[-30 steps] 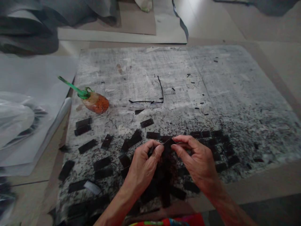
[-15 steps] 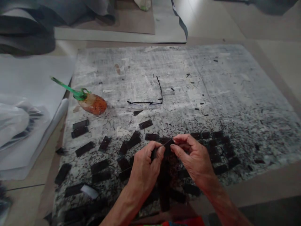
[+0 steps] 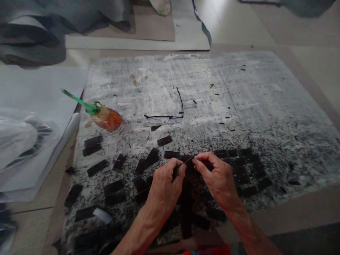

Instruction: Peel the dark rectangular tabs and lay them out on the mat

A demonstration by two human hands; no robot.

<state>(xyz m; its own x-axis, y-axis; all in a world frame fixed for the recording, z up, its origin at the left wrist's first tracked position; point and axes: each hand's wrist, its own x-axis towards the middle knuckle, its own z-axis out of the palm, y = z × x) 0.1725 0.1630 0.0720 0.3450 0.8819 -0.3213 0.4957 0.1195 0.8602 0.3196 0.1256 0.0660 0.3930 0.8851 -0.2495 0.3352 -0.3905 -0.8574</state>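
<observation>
Between my two hands stretches a small thin dark strip, seen nearly edge-on. My left hand pinches its left end between thumb and forefinger. The right end sits in the pinched fingertips of my right hand. Both hands are just above the near part of a speckled whitish board. Around them lie many dark rectangular pieces, such as a loose one beyond my left hand and a cluster right of my right hand. My palms hide some pieces below.
Black-framed glasses lie beyond my hands. An orange bottle with a green spout stands or lies at the left; I cannot tell which. White sheets and plastic are at far left, grey material at the back. Small black scraps dot the board.
The dark strip between my fingers has turned from showing some of its face to nearly edge-on. My right fingertips have closed in slightly. The view has shifted a little.
</observation>
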